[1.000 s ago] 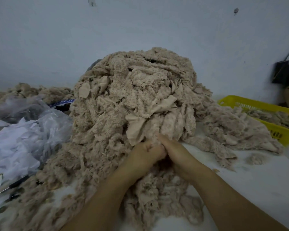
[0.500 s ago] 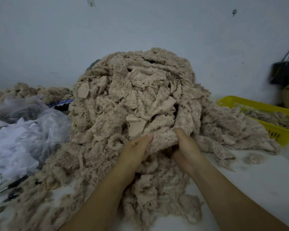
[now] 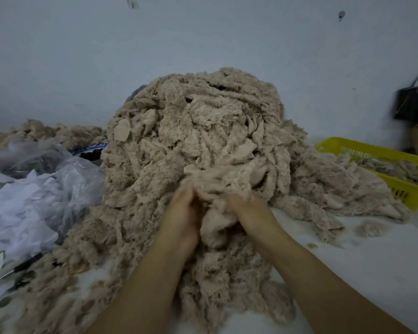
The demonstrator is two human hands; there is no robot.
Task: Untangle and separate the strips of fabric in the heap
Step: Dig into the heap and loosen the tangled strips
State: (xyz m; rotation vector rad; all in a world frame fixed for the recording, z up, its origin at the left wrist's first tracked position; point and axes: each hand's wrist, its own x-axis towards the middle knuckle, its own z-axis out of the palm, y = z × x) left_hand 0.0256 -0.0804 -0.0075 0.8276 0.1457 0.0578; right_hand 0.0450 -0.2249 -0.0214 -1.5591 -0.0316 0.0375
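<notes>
A tall heap of tangled beige fabric strips (image 3: 203, 131) rises in the middle of the white table (image 3: 372, 256). Both hands are dug into its near face. My left hand (image 3: 182, 213) grips a bunch of strips, its fingertips buried in the fabric. My right hand (image 3: 251, 213) grips the same clump (image 3: 217, 222) from the other side, fingers curled into it. The clump between them is blurred by motion. More strips spill down toward me between my forearms.
A yellow plastic basket (image 3: 396, 186) with beige strips stands at the right. Crumpled clear plastic and white fabric (image 3: 29, 196) lie at the left, with scissors (image 3: 17, 273) at the near left. A black bag (image 3: 413, 102) hangs on the wall.
Both hands have come down from the lifted fold and closed on a lower clump. The hands are closer to me and the fabric between them has bunched up.
</notes>
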